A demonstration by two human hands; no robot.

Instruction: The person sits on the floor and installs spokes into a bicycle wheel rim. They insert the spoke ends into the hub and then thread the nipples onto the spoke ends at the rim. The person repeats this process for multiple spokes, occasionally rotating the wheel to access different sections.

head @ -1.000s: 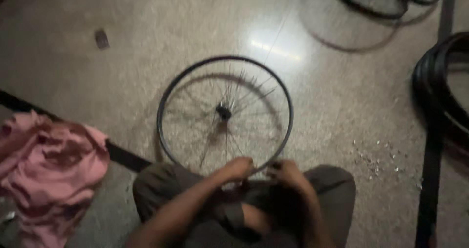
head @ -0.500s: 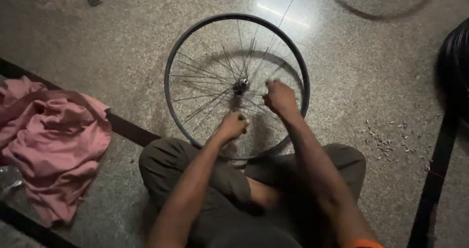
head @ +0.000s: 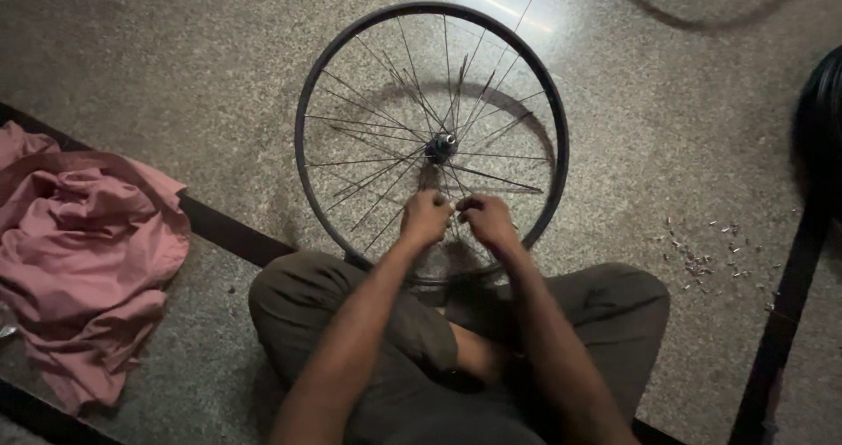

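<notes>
- The left hand (head: 427,218) and right hand (head: 488,220) meet knuckle to knuckle over the lower spokes (head: 386,175), at about 6 o'clock from the hub (head: 440,147); both are curled shut, fingertips pinched on a thin spoke between them, though the exact grip point is too small and dim to make out.
- Both forearms run up from the bottom edge and converge at the wrists; the elbows are cut off by the frame.
- The bicycle wheel rim (head: 309,103) stands tilted on the speckled floor (head: 175,77), its lowest arc hidden behind the hands and the crossed legs in olive trousers (head: 351,322).
- At 9 o'clock lies a crumpled pink cloth (head: 83,252); at 3 o'clock, scattered small metal bits (head: 710,252), too tiny to identify; a black tyre (head: 820,121) is cut off at the right edge.
</notes>
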